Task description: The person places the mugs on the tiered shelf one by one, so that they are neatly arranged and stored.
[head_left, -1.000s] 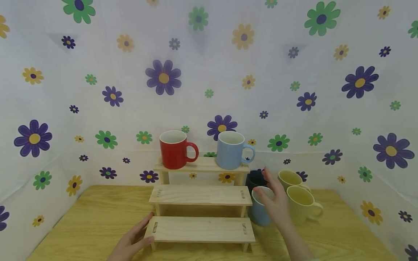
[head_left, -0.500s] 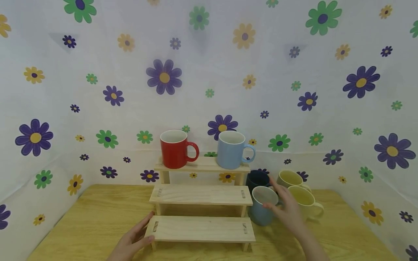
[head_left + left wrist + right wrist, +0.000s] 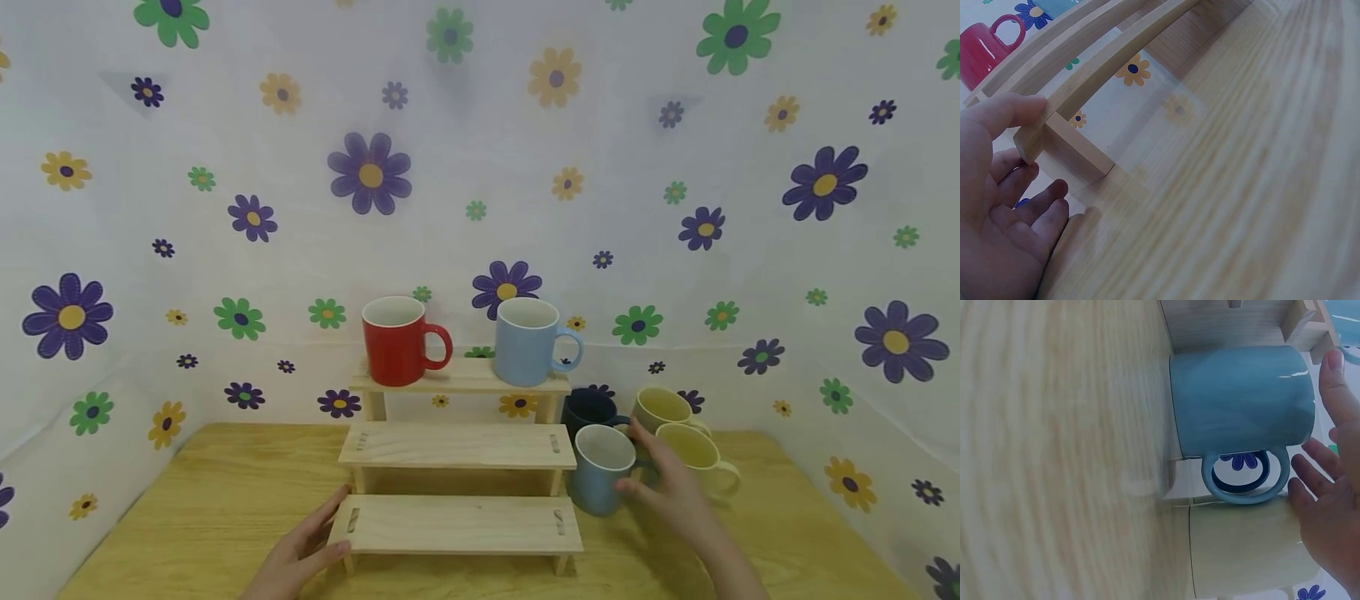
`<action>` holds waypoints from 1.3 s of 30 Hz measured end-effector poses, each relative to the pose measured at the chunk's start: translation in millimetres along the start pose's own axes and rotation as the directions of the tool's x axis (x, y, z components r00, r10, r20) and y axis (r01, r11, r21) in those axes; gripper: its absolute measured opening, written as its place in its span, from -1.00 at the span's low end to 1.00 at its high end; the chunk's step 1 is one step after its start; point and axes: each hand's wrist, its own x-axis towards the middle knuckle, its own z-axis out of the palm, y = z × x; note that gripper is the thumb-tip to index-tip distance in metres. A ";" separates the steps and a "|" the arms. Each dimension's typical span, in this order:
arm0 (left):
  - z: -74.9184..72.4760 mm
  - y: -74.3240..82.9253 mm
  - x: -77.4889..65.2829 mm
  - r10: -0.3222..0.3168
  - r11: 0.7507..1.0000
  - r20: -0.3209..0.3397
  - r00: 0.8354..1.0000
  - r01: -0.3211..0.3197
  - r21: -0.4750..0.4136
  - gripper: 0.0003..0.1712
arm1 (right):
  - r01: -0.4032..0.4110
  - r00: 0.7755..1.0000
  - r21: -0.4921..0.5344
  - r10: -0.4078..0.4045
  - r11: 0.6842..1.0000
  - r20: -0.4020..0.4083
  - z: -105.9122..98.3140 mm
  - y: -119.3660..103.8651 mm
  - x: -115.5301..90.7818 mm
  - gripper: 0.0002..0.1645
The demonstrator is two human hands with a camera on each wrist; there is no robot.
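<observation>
A three-tier wooden stand (image 3: 457, 446) stands on the table. My left hand (image 3: 300, 550) holds the left end of its lowest tier; in the left wrist view the thumb presses on the plank's edge and some fingers curl below. A blue mug (image 3: 600, 479) stands upright on the table against the stand's right side, its handle pointing right. My right hand (image 3: 678, 500) is beside that handle, thumb and fingers spread. In the right wrist view the blue mug (image 3: 1241, 400) shows whole, the fingers near its rim; whether they touch it I cannot tell.
On the top tier stand a red mug (image 3: 395, 346) and a light blue mug (image 3: 527, 346). A dark blue mug (image 3: 588, 410) is behind the blue one. Two yellow mugs, one in front (image 3: 690, 446) and one behind (image 3: 663, 407), crowd the right. Flower-printed cloth (image 3: 465, 167) encloses the table.
My right hand has moved from over the blue mug to the right and down, beside its handle. My left hand stays on the stand. The view has shifted slightly.
</observation>
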 end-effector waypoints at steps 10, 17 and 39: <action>-0.6 -0.3 -1.6 0.021 1.000 0.005 1.000 -0.021 0.001 -0.16 | -0.066 0.996 -0.015 0.067 0.998 0.065 -1.1 -1.1 -3.7 0.00; 0.5 0.9 -1.5 -0.002 1.000 -0.006 1.000 0.002 -0.012 -0.14 | -0.133 0.983 -0.076 0.141 0.988 0.114 -3.6 -5.8 -1.0 -0.07; 1.1 2.1 -3.7 0.070 0.998 -0.009 0.998 -0.070 -0.009 -0.17 | -0.383 0.922 0.051 0.379 0.922 0.080 18.8 14.1 -19.7 -0.29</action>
